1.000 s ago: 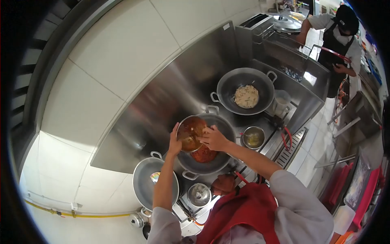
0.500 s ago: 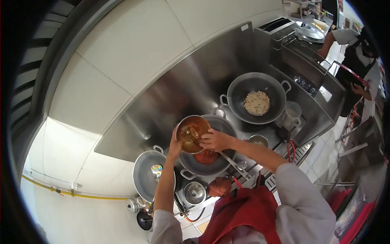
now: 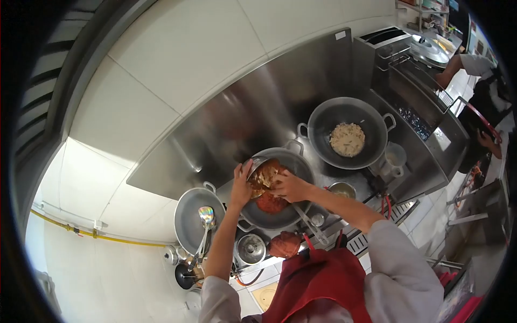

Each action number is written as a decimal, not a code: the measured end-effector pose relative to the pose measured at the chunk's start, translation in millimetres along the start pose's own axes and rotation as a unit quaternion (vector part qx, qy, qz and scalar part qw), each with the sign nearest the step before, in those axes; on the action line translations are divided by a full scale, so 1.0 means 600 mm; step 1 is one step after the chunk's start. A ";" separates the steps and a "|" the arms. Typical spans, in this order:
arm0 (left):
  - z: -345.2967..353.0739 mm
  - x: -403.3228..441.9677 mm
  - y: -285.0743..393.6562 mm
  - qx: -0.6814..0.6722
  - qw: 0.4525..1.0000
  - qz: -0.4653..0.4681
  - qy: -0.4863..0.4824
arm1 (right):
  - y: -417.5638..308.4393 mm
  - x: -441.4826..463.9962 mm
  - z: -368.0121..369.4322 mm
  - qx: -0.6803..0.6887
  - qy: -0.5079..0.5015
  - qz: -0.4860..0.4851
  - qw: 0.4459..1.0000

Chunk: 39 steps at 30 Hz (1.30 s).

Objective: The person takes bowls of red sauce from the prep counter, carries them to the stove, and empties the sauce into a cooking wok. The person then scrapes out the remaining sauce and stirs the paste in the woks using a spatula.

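Observation:
My left hand (image 3: 242, 187) grips a metal bowl (image 3: 256, 163) by its left side. The bowl is tilted over a wide grey wok (image 3: 288, 215), and reddish-brown sauce with paler pieces (image 3: 266, 176) shows inside it. My right hand (image 3: 291, 187) is at the bowl's right side, its fingers bent in against the food; what they hold, if anything, is hidden. Below the bowl, a red mass of food (image 3: 271, 203) lies in the wok. A long-handled metal utensil (image 3: 311, 225) rests across the wok's front right edge.
A second wok (image 3: 321, 116) with pale chopped food (image 3: 347, 139) stands back right, beside a clear jug (image 3: 393, 156). At left, another wok (image 3: 186, 220) holds a spatula (image 3: 206, 215). A small metal pot (image 3: 251, 248) sits in front. Another person (image 3: 484, 107) stands far right.
The bowl has tipped further toward the wok, and its contents have shifted. My left hand has turned and risen along the bowl's side. My right fingers stay at the food. The camera view has shifted slightly.

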<state>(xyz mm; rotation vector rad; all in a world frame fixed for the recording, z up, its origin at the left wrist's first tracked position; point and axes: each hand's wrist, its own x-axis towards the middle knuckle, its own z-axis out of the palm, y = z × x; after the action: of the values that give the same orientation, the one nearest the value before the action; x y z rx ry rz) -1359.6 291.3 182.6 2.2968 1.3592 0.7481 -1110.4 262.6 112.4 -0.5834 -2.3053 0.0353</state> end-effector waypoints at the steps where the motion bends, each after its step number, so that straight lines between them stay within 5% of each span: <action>1: 0.002 -0.001 0.005 0.026 1.000 -0.007 -0.003 | 0.000 -0.007 -0.007 0.023 -0.038 -0.018 0.999; 5: 0.004 0.000 0.023 0.058 0.998 0.013 -0.012 | 0.009 -0.010 -0.009 0.056 0.064 0.062 0.994; 7: 0.002 0.004 0.033 0.085 0.996 0.021 -0.021 | 0.015 -0.010 -0.019 0.052 -0.028 0.019 0.998; 20: 0.023 0.037 0.073 0.128 0.990 -0.031 -0.046 | 0.035 -0.038 -0.017 -0.086 -0.008 -0.023 0.996; 22: 0.026 0.042 0.064 0.144 0.988 -0.031 -0.049 | 0.031 -0.048 -0.032 -0.096 -0.085 -0.119 0.985; 26: 0.029 0.040 0.095 0.194 0.980 -0.021 -0.045 | 0.050 -0.049 -0.020 -0.123 -0.011 -0.029 0.992; 28: 0.039 0.039 0.079 0.230 0.971 -0.017 -0.057 | 0.054 -0.053 -0.023 -0.135 -0.156 -0.126 0.970; 32: 0.048 0.040 0.093 0.239 0.967 -0.049 -0.069 | 0.065 -0.061 -0.029 -0.125 -0.051 -0.059 0.989; 34: 0.056 0.039 0.084 0.274 0.958 -0.043 -0.077 | 0.063 -0.065 -0.041 -0.140 -0.204 -0.117 0.962; 37: 0.060 0.048 0.082 0.306 0.947 -0.044 -0.086 | 0.061 -0.075 -0.046 -0.181 -0.057 -0.110 0.976; 39: 0.068 0.051 0.082 0.305 0.947 -0.054 -0.090 | 0.076 -0.078 -0.049 -0.174 -0.107 -0.120 0.971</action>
<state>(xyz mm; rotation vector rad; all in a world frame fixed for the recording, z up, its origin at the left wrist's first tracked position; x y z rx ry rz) -1289.0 293.5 185.5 2.6187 1.7927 0.0669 -1043.2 279.2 93.6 -0.4855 -2.5989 -0.4510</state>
